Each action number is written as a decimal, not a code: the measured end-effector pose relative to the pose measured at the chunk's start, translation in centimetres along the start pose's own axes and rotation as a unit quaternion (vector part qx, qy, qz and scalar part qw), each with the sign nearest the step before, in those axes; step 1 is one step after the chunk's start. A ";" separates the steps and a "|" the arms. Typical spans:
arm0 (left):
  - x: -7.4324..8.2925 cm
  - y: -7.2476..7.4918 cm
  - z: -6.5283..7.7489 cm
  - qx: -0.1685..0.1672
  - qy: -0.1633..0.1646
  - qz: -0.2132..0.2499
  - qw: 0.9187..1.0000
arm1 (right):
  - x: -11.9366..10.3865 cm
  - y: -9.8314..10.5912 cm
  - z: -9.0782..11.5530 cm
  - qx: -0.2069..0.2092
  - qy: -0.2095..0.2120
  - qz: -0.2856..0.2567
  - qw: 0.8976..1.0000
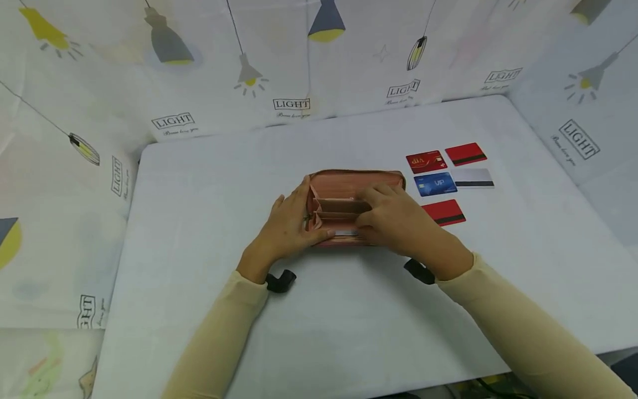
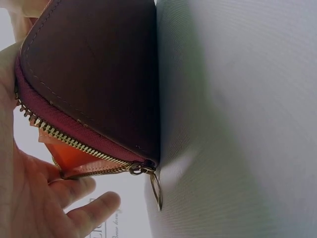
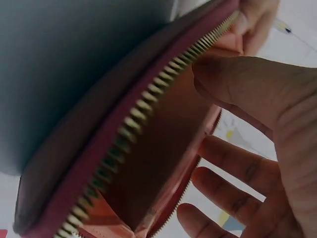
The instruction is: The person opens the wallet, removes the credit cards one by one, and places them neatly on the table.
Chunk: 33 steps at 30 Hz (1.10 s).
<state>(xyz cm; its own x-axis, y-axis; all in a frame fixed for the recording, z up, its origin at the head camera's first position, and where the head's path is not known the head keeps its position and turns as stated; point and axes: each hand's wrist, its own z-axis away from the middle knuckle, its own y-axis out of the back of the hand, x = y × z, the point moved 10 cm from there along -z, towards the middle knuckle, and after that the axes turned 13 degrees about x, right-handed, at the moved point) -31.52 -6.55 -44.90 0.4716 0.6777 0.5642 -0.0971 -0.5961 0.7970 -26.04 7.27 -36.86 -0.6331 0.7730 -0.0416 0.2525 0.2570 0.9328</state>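
A pink zip-around wallet (image 1: 344,180) stands open on the table, its divided pockets facing up. My left hand (image 1: 286,224) grips its left end, thumb over the near edge and fingers along the far side. Brass zipper teeth (image 2: 69,140) and a zipper pull (image 2: 157,191) show in the left wrist view. My right hand (image 1: 399,221) reaches into the right half. In the right wrist view its thumb (image 3: 233,82) dips inside the wallet, the index mostly hidden behind it, other fingers spread at the far edge. A pale strip (image 1: 345,233) shows in the near pocket.
Right of the wallet lie a red VIP card (image 1: 427,161), a blue VIP card (image 1: 435,184), a silver card (image 1: 472,178) and two red striped cards (image 1: 466,154), the nearer partly covered by my right hand. A white cloth covers the table (image 1: 209,194); printed curtains (image 1: 209,66) hang behind.
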 end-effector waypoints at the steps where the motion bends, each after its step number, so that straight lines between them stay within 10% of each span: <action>1: -0.1 0.0 0.0 0.001 0.000 0.000 1.000 | -0.2 -0.2 -0.2 -0.001 0.006 0.010 1.000; 23: -0.4 0.0 -0.4 -0.004 0.010 0.016 1.000 | -1.7 -1.3 -0.9 0.038 0.128 0.043 0.990; 33: -0.6 0.0 -0.4 0.000 0.016 0.035 0.999 | -1.2 -2.4 -1.4 -0.007 0.099 0.073 0.992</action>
<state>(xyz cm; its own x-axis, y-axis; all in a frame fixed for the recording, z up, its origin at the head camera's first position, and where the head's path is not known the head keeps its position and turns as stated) -32.15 -6.85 -45.14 0.4349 0.6480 0.6253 -0.1296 -0.6421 0.7556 -26.91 4.85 -38.56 -0.7214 0.6727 0.1645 0.3431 0.1408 0.9287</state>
